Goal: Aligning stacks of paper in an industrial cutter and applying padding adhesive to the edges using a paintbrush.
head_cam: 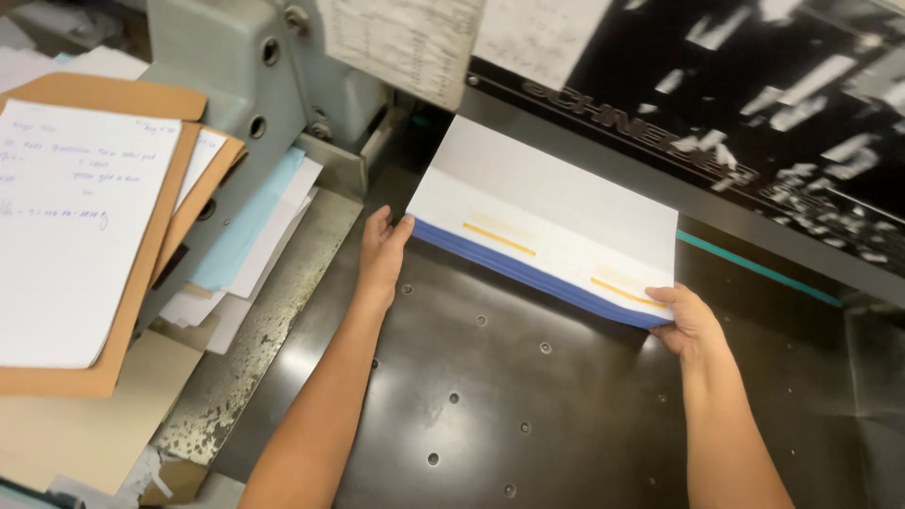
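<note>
I see a stack of paper sheets (551, 221) lying flat on the dark metal tabletop (528, 405) of a cutting machine, with its far side pushed under the black machine head (754, 104). The top sheet is white with two short yellow lines, and the near edge of the stack shows blue. My left hand (382, 253) lies flat against the left near corner, fingers open and pressing on the edge, not closed around anything. My right hand (691, 320) has its grip on the right near corner, thumb on top and fingers below, I think.

I judge the stack is rather heavy as a whole, and loose: single sheets are soft and slip over each other easily, so it is better to hold it at both ends of the near edge and press the sides together. Its long axis runs from near right to far left, slanted in the view. At the left, brown folders (141, 245) and loose papers (255, 236) rest on a side shelf.
</note>
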